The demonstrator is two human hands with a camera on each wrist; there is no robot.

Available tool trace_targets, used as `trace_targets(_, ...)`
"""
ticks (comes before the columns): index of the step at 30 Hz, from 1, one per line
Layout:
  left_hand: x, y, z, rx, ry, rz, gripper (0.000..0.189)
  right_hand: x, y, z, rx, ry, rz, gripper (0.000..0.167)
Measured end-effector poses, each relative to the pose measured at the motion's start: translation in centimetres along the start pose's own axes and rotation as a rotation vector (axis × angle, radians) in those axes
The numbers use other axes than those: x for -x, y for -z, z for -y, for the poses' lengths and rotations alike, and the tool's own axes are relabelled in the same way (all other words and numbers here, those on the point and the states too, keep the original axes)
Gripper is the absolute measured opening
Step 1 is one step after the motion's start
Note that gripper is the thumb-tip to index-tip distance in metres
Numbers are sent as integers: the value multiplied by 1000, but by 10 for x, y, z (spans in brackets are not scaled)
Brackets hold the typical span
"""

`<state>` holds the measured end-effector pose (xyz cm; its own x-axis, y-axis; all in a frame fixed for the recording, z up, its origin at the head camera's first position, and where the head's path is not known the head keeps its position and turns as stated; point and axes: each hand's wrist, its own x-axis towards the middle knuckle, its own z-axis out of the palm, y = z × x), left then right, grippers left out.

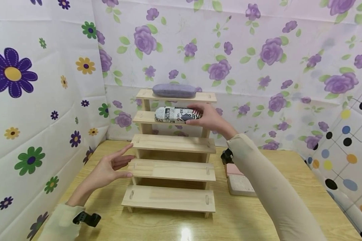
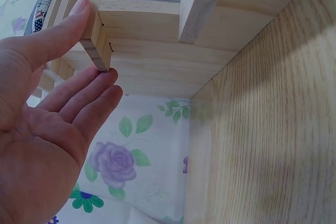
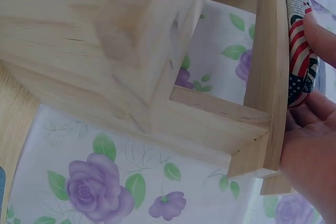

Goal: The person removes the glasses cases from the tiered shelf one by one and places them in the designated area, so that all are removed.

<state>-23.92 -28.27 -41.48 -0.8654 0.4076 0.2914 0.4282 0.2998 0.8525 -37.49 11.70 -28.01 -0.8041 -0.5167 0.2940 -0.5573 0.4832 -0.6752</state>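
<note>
One pale wooden table (image 1: pixel 157 227) lies nearest to us, and just above it our left hand (image 1: pixel 108 169) stands at the left side of a five-shelf wooden stand (image 1: pixel 169 198), fingers fairly straight and thumb spread. The left wrist view shows what the head view does not: the palm, with thumb and fingertips at a board's end; whether they press the wood we cannot tell. To the right of the stand, partly behind our right sleeve (image 1: pixel 268 187), we see a white case (image 1: pixel 241 185) and a pink box (image 1: pixel 233 169) on the table. Farther up, our right hand (image 1: pixel 211 117) grips the right end of a printed case (image 1: pixel 173 114), at the second shelf from the top. The right wrist view brings out that gripped end, largely covered in the head view, with the thumb on one face. The case's long axis runs left to right, roughly parallel to the shelf's front edge, its rounded left end free. It looks slim and whitish, with black newspaper-like lettering, plus red and white stripes and stars on a dark patch towards the hand. Above, a greyish-purple case (image 1: pixel 174 90) lies lengthwise on the top shelf, before a flowered cloth (image 1: pixel 181 26).
</note>
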Motion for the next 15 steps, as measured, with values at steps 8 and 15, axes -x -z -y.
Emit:
trace_targets(8, 0, 0, 0, -2, -3, -7, 102, 4, 4, -2, -56, -14, 10, 68)
trace_targets(15, -1, 0, 1, -2, 2, -6, 102, 4, 6, -1, -70, -19, 32, 68)
